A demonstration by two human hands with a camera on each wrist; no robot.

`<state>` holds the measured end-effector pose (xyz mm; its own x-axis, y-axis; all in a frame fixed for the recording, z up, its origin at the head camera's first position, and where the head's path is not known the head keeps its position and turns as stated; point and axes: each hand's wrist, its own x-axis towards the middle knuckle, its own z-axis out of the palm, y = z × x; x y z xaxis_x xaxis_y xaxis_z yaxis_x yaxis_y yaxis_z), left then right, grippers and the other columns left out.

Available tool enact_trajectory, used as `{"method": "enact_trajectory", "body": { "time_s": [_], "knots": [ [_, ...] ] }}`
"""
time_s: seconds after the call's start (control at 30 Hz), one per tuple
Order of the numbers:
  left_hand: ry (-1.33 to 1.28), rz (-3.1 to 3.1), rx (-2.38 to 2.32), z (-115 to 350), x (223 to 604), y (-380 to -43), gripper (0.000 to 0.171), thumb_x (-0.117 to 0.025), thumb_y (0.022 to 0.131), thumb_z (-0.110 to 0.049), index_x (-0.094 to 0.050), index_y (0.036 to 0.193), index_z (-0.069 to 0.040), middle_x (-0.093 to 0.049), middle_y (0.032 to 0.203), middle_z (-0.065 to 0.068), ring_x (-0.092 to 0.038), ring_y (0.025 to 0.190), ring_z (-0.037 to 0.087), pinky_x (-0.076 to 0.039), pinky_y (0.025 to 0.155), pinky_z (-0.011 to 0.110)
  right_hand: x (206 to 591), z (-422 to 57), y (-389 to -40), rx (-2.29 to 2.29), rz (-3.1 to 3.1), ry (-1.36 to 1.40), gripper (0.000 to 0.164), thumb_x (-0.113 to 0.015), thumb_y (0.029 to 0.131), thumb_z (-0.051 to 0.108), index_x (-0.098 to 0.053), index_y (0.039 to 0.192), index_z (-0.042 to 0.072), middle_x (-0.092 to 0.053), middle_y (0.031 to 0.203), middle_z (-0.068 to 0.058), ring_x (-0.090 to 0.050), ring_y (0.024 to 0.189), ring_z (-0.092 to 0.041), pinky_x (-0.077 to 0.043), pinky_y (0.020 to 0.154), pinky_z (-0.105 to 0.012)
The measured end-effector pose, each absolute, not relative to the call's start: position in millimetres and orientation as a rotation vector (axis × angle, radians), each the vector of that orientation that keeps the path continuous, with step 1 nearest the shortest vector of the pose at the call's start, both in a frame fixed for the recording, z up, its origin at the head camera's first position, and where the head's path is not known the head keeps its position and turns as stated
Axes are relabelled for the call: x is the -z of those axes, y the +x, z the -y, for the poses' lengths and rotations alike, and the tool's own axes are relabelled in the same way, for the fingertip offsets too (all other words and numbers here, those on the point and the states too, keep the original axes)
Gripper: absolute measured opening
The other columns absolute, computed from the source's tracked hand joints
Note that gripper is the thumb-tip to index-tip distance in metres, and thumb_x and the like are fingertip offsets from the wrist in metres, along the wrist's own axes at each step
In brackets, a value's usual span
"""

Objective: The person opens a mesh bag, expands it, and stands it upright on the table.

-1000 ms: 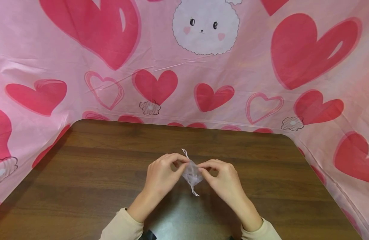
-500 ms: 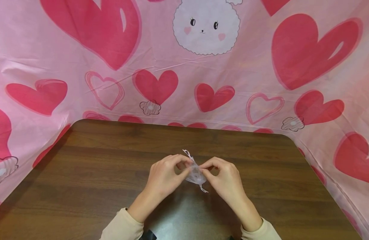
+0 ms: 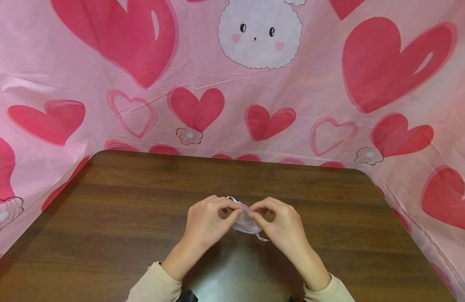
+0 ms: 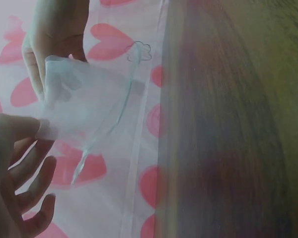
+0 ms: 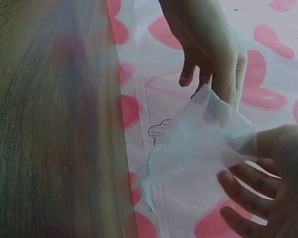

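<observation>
Between the two hands is a small, sheer white drawstring pouch (image 3: 246, 225), held above the table. My left hand (image 3: 207, 219) pinches its left side between thumb and index finger, while my right hand (image 3: 286, 224) pinches the right side the same way. One white cord loop sticks out at the pouch's far left, another at its near right. In the left wrist view the thin fabric (image 4: 97, 101) spreads between the hands, its cord (image 4: 120, 111) running along one side. The right wrist view shows the see-through fabric (image 5: 193, 141) too; I make out nothing inside.
A dark brown wooden table (image 3: 123, 197) with rounded far corners lies under the hands. Pink cloth (image 3: 232, 96) printed with hearts and a white animal face hangs behind the table and along its sides. Beige sleeves (image 3: 157, 285) cover the forearms.
The pouch has turned in the fingers: its near cord has swung to the right, and its far loop has dropped lower and to the left. My left hand has shifted slightly right.
</observation>
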<state>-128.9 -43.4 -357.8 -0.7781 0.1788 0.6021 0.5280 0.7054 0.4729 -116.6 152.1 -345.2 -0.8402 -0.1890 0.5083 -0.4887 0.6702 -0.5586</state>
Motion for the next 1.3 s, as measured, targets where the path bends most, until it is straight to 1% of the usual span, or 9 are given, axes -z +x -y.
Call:
{"method": "enact_trajectory", "body": {
  "time_s": [0.13,0.27,0.37,0.6,0.83,0.97,1.13,1.2,1.3],
  "knots": [
    [-0.463,2.345,0.905,45.4,357.0,-130.2,0.011,-0.087,0.075,-0.026,-0.079,0.081,-0.031,-0.063,0.07,-0.018,-0.053,0.062,-0.001,-0.039,0.052,0.026,346.1,-152.3,-115.5,-1.009,2.512,0.568,0.022,-0.085,0.077,0.01,-0.076,0.093,0.023,-0.062,0.08,0.022,-0.06,0.073,-0.003,-0.049,0.068,-0.027],
    [-0.412,2.321,0.934,47.9,356.2,-131.3,0.013,-0.087,0.074,-0.024,-0.077,0.08,-0.03,-0.061,0.067,-0.016,-0.054,0.06,0.004,-0.04,0.052,0.027,346.5,-151.9,-115.7,-0.993,2.517,0.584,0.022,-0.083,0.079,0.009,-0.077,0.096,0.022,-0.064,0.081,0.021,-0.061,0.073,-0.003,-0.049,0.068,-0.028],
    [-0.404,2.325,0.954,49.0,355.8,-131.6,0.012,-0.087,0.075,-0.024,-0.077,0.08,-0.029,-0.061,0.067,-0.014,-0.056,0.06,0.007,-0.04,0.053,0.027,346.3,-151.7,-116.1,-0.978,2.517,0.567,0.019,-0.082,0.08,0.009,-0.078,0.093,0.022,-0.066,0.083,0.021,-0.061,0.075,-0.002,-0.049,0.067,-0.028],
    [-0.431,2.373,0.959,48.2,355.7,-131.6,0.019,-0.086,0.076,-0.025,-0.07,0.079,-0.033,-0.062,0.071,-0.019,-0.057,0.067,-0.002,-0.044,0.057,0.028,345.1,-152.9,-117.2,-0.956,2.481,0.498,0.021,-0.084,0.076,0.003,-0.079,0.085,0.021,-0.07,0.085,0.018,-0.066,0.078,-0.004,-0.05,0.065,-0.03],
    [-0.474,2.398,0.962,47.1,356.3,-131.3,0.027,-0.089,0.073,-0.026,-0.068,0.089,-0.027,-0.061,0.073,-0.022,-0.057,0.068,-0.003,-0.044,0.058,0.026,345.2,-153.1,-117.4,-0.898,2.438,0.459,0.022,-0.087,0.072,0.002,-0.079,0.082,0.02,-0.071,0.081,0.015,-0.067,0.075,-0.008,-0.049,0.061,-0.03],
    [-0.524,2.382,0.961,46.6,356.6,-131.0,0.03,-0.09,0.071,-0.026,-0.07,0.093,-0.025,-0.062,0.076,-0.02,-0.057,0.07,0.0,-0.044,0.057,0.025,345.7,-153.1,-117.3,-0.875,2.427,0.452,0.023,-0.088,0.071,0.003,-0.078,0.08,0.021,-0.071,0.08,0.014,-0.068,0.073,-0.01,-0.048,0.059,-0.03],
    [-0.593,2.361,0.96,46.6,355.8,-130.4,0.028,-0.09,0.072,-0.027,-0.072,0.095,-0.027,-0.061,0.081,-0.019,-0.056,0.074,0.001,-0.043,0.056,0.024,346.0,-153.3,-117.2,-0.872,2.426,0.455,0.024,-0.089,0.07,0.004,-0.077,0.079,0.022,-0.07,0.079,0.014,-0.061,0.064,-0.006,-0.043,0.054,-0.026],
    [-0.621,2.356,0.949,46.6,355.5,-130.2,0.026,-0.09,0.073,-0.028,-0.074,0.094,-0.03,-0.061,0.085,-0.019,-0.056,0.077,0.0,-0.043,0.055,0.023,345.9,-153.1,-117.0,-0.875,2.43,0.459,0.024,-0.089,0.07,0.004,-0.076,0.078,0.022,-0.07,0.079,0.015,-0.055,0.06,-0.003,-0.041,0.053,-0.025],
    [-0.654,2.345,0.927,46.3,355.8,-130.0,0.021,-0.089,0.074,-0.03,-0.077,0.091,-0.032,-0.062,0.093,-0.018,-0.057,0.082,0.001,-0.042,0.053,0.022,346.0,-152.9,-117.2,-0.879,2.435,0.468,0.024,-0.089,0.07,0.005,-0.075,0.078,0.023,-0.069,0.078,0.016,-0.053,0.058,-0.002,-0.041,0.053,-0.025]
  ]
}}
